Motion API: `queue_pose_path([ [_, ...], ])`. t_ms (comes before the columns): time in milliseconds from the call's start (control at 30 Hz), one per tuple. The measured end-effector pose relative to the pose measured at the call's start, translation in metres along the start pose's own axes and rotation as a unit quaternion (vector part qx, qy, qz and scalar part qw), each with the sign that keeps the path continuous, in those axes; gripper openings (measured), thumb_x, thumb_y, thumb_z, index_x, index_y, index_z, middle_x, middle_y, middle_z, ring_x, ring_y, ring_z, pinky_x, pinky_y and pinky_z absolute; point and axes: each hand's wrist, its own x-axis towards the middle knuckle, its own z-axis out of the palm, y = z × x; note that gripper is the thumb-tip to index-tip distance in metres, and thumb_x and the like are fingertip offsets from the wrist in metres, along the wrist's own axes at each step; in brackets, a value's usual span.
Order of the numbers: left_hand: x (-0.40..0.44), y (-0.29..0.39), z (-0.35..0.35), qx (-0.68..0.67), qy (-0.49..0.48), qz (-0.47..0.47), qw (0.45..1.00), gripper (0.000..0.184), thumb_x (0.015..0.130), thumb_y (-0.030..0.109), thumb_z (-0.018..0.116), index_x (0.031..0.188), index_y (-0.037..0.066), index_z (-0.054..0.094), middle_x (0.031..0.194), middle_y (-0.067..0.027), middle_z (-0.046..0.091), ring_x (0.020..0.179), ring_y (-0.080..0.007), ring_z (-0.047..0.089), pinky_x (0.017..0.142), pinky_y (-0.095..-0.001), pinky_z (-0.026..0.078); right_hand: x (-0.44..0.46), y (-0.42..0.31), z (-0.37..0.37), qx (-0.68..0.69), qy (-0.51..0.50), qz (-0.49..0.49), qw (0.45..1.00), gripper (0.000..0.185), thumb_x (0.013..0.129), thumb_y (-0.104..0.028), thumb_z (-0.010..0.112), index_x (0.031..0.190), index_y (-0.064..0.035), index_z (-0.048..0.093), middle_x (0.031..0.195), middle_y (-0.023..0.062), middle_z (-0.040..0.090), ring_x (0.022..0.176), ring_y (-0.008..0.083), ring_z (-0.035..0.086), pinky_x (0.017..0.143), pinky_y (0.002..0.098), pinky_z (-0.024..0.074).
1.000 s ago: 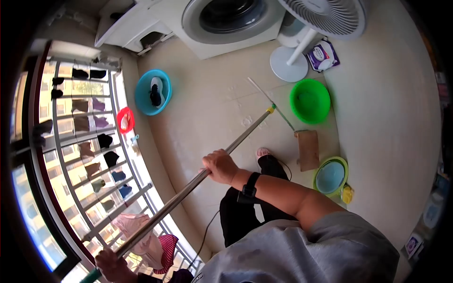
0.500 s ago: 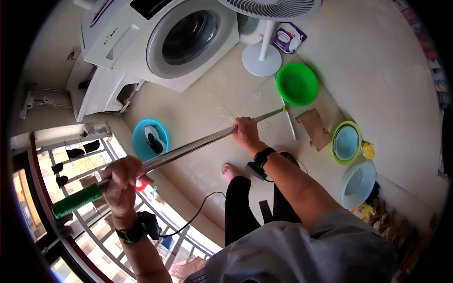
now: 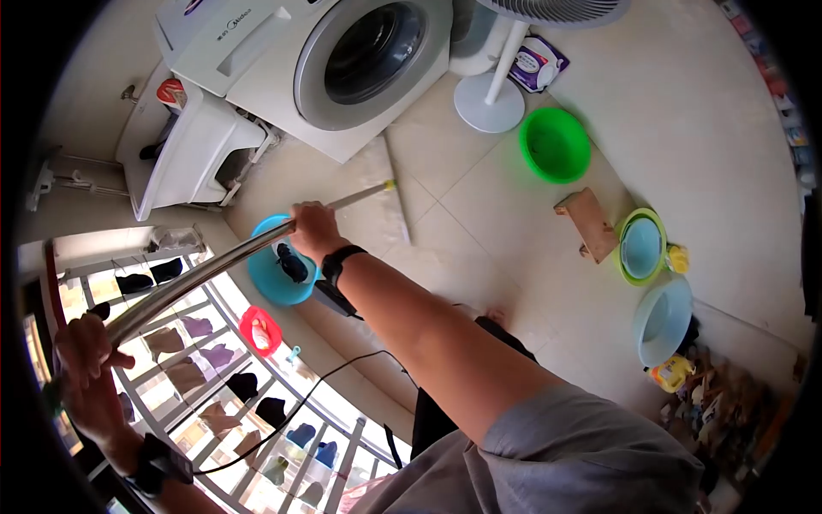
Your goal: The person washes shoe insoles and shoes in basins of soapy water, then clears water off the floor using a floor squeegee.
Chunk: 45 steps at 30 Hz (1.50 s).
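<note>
A long metal-poled floor squeegee (image 3: 201,272) slants across the view. My left hand (image 3: 90,368) is closed around its upper end at the lower left; the green handle there is mostly hidden in dark. Farther down the pole, my right hand (image 3: 315,231) wraps around it, in front of the blue basin (image 3: 287,289). The squeegee's thin wide head, joined by a yellow piece, rests on the tiled floor (image 3: 462,214) before the washing machine (image 3: 360,73). Inside the blue basin lies a black-and-white shoe (image 3: 291,264).
A white fan (image 3: 490,103) stands beside a purple-and-white pack (image 3: 538,64). Rightward are a green basin (image 3: 555,146), a small wooden stool (image 3: 591,224) and stacked basins (image 3: 664,321). A white sink (image 3: 201,141) juts out at left. Laundry hangs by the barred window (image 3: 244,385).
Both hands have moved left with the squeegee, and its head has swept across the floor from near the green basin toward the washing machine. The view has shifted slightly.
</note>
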Motion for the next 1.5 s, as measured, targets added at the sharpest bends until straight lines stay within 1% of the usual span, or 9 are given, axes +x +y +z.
queue_pose_path([
  [67, -0.019, 0.024, 0.002, 0.026, -0.001, -0.006, 1.000, 0.029, 0.091, 0.029, 0.038, 0.075, 0.004, 0.042, 0.075, -0.0079, 0.037, 0.084, -0.0206, 0.043, 0.057, -0.0256, 0.051, -0.011, -0.016, 0.004, 0.025, 0.033, -0.032, 0.999, 0.007, 0.073, -0.016, 0.059, 0.074, -0.0097, 0.059, 0.080, 0.0111, 0.062, 0.085, 0.0309, 0.057, 0.077, 0.0448, 0.0400],
  [133, -0.099, 0.010, -0.068, -0.133, 0.274, -0.061, 0.951, 0.025, 0.088, 0.023, 0.036, 0.075, 0.003, 0.041, 0.076, -0.0116, 0.039, 0.093, -0.0263, 0.045, 0.072, -0.0326, 0.049, -0.036, -0.022, -0.011, 0.055, 0.019, -0.086, 0.995, 0.007, 0.072, -0.015, 0.060, 0.068, -0.0096, 0.058, 0.073, 0.0112, 0.062, 0.079, 0.0312, 0.057, 0.075, 0.0442, 0.0401],
  [267, -0.126, 0.046, -0.033, -0.276, 0.312, -0.017, 0.909, 0.015, 0.081, 0.014, 0.041, 0.072, 0.003, 0.044, 0.073, -0.0106, 0.040, 0.091, -0.0257, 0.045, 0.097, -0.0392, 0.034, -0.106, -0.005, -0.067, 0.066, -0.048, -0.059, 0.995, 0.008, 0.070, -0.014, 0.062, 0.066, -0.0077, 0.058, 0.064, 0.0139, 0.058, 0.070, 0.0331, 0.056, 0.070, 0.0419, 0.0415],
  [333, -0.098, 0.047, -0.008, -0.160, -0.055, 0.014, 0.985, 0.028, 0.088, 0.018, 0.045, 0.062, 0.010, 0.039, 0.061, -0.0031, 0.037, 0.065, -0.0178, 0.041, 0.052, -0.0269, 0.037, -0.150, 0.022, -0.089, 0.041, -0.053, -0.064, 0.996, 0.011, 0.069, -0.017, 0.063, 0.066, -0.0069, 0.058, 0.068, 0.0128, 0.058, 0.071, 0.0316, 0.057, 0.069, 0.0418, 0.0421],
  [367, -0.109, 0.030, -0.028, -0.249, -0.070, -0.063, 0.964, 0.022, 0.085, 0.015, 0.043, 0.065, 0.006, 0.043, 0.068, -0.0047, 0.038, 0.078, -0.0191, 0.042, 0.102, -0.0440, 0.031, -0.170, 0.035, -0.103, 0.032, -0.066, -0.060, 0.995, 0.013, 0.069, -0.017, 0.063, 0.066, -0.0066, 0.057, 0.069, 0.0123, 0.058, 0.070, 0.0309, 0.057, 0.069, 0.0420, 0.0421],
  [400, -0.102, 0.034, 0.019, -0.261, -0.042, -0.064, 0.962, 0.032, 0.089, 0.020, 0.046, 0.060, 0.009, 0.038, 0.064, -0.0005, 0.034, 0.068, -0.0139, 0.035, 0.082, -0.0363, 0.047, -0.190, 0.050, -0.116, -0.009, -0.106, -0.028, 0.994, 0.011, 0.068, -0.016, 0.062, 0.066, -0.0065, 0.057, 0.070, 0.0114, 0.057, 0.070, 0.0297, 0.058, 0.069, 0.0421, 0.0424],
  [533, -0.074, 0.018, 0.124, -0.288, -0.053, -0.066, 0.954, 0.036, 0.082, 0.034, 0.064, 0.068, 0.010, 0.040, 0.067, 0.0001, 0.034, 0.069, -0.0130, 0.036, 0.036, -0.0169, 0.038, -0.284, 0.130, -0.172, -0.059, -0.072, 0.048, 0.995, 0.011, 0.064, -0.014, 0.061, 0.069, -0.0054, 0.056, 0.068, 0.0114, 0.056, 0.067, 0.0328, 0.057, 0.065, 0.0444, 0.0447],
  [1000, -0.015, -0.019, 0.429, -0.371, -0.439, -0.060, 0.816, 0.018, 0.076, 0.003, 0.063, 0.066, 0.005, 0.048, 0.074, -0.0082, 0.052, 0.076, -0.0234, 0.055, 0.065, -0.0391, 0.052, -0.481, 0.287, -0.285, -0.198, 0.295, 0.373, 0.857, 0.017, 0.072, -0.020, 0.065, 0.065, -0.0063, 0.056, 0.069, 0.0122, 0.055, 0.076, 0.0323, 0.055, 0.068, 0.0427, 0.0455],
  [1500, 0.103, -0.001, 0.221, -0.239, -0.474, 0.049, 0.846, 0.026, 0.076, 0.016, 0.065, 0.063, 0.008, 0.044, 0.068, -0.0049, 0.047, 0.070, -0.0192, 0.047, 0.051, -0.0365, 0.053, -0.282, 0.161, -0.146, -0.104, 0.504, 0.328, 0.792, 0.014, 0.077, -0.012, 0.059, 0.072, -0.0048, 0.048, 0.070, 0.0132, 0.052, 0.077, 0.0355, 0.052, 0.095, 0.0466, 0.0379],
])
